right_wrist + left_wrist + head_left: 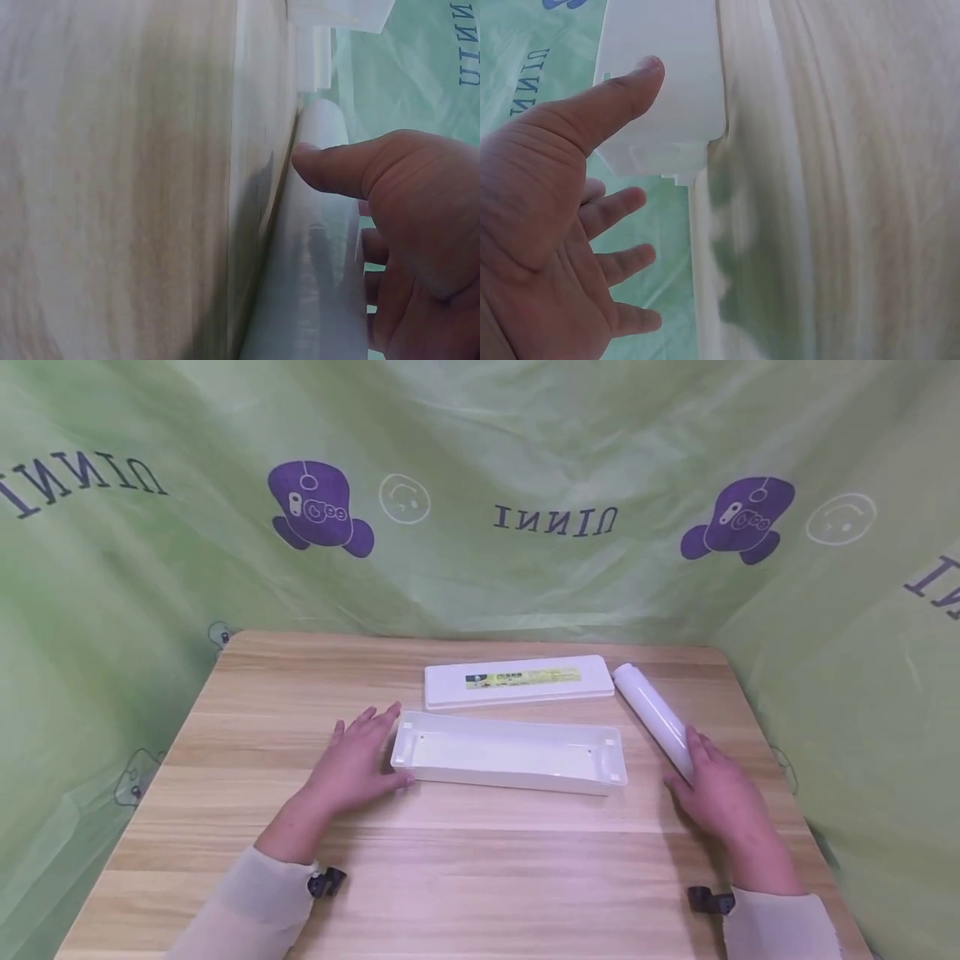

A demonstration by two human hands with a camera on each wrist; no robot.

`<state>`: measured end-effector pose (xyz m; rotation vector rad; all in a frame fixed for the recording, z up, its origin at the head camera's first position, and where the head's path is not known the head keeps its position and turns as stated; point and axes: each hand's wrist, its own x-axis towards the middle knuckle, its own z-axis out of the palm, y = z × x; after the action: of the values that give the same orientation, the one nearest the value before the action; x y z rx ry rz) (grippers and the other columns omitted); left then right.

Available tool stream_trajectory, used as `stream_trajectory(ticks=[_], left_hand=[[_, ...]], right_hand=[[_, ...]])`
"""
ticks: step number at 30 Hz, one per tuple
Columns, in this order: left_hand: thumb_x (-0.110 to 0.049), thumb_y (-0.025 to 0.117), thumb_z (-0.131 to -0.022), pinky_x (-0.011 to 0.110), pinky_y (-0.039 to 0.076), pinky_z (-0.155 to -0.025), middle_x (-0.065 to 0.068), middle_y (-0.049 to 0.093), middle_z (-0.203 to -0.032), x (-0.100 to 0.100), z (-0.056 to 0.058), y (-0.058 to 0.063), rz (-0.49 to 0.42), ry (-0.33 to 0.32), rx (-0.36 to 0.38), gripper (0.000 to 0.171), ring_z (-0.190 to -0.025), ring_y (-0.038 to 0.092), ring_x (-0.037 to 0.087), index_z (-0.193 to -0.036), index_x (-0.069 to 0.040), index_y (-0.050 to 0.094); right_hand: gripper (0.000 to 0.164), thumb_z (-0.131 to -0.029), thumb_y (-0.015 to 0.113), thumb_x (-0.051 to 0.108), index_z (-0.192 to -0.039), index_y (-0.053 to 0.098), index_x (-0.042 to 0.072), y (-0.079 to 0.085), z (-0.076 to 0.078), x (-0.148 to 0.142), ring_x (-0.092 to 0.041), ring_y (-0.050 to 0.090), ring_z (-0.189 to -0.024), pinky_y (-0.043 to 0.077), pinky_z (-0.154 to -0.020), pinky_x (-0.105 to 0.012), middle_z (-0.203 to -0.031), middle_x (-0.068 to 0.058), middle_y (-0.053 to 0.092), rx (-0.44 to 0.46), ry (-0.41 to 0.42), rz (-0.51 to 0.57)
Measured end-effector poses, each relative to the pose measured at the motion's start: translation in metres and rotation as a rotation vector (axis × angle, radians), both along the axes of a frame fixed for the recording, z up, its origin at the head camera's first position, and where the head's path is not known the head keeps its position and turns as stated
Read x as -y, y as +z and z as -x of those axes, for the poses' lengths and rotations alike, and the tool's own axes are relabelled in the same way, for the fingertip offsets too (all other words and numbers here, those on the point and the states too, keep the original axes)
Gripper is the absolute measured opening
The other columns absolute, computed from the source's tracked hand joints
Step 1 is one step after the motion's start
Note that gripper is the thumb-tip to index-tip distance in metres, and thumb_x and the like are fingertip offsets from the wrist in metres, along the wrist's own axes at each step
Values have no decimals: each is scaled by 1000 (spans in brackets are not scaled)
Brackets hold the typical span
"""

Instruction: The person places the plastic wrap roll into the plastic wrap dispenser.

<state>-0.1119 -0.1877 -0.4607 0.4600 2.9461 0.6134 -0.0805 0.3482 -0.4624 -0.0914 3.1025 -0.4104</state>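
A long white plastic box (510, 760) stands with its top uncovered at the table's middle. My left hand (356, 768) is at its left end, fingers spread, thumb by the near corner; in the left wrist view the thumb (622, 97) overlaps the box (667, 75). My right hand (723, 793) is at the near end of a shiny whitish roll of film (656, 714). Its thumb and fingers lie on either side of the roll, looking fairly straight in the right wrist view; whether they press on it is unclear. The roll's near end is hidden by the hand.
Behind the box lies a flat white lid (517, 693) with a yellow-green label, near the roll's far end. The wooden table (487, 877) has green printed cloth (480, 585) around its back and sides. Dark wrist cameras (326, 882) sit at both sleeves.
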Motion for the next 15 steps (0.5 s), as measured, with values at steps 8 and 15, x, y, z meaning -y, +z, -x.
stream_trajectory(ticks=[8, 15], left_hand=[[-45, 91, -77, 59, 31, -121, 17, 47, -158, 2, -1, -10, -148, 2, -1, 110, -146, 41, 41, -162, -5, 34], [-41, 93, -75, 53, 32, -122, 16, 42, -161, 0, -3, -19, -329, 49, 83, 115, -149, 38, 36, -164, -8, 28]], right_hand=[[86, -98, 69, 23, -163, 18, -2, -2, 1, -2, -66, 41, -129, 35, -106, -76, -152, -40, 37, 16, -27, 33], [80, -97, 69, 17, -161, 26, -3, -4, 1, -4, -65, 43, -127, 36, -105, -76, -148, -41, 41, -19, -9, 34]])
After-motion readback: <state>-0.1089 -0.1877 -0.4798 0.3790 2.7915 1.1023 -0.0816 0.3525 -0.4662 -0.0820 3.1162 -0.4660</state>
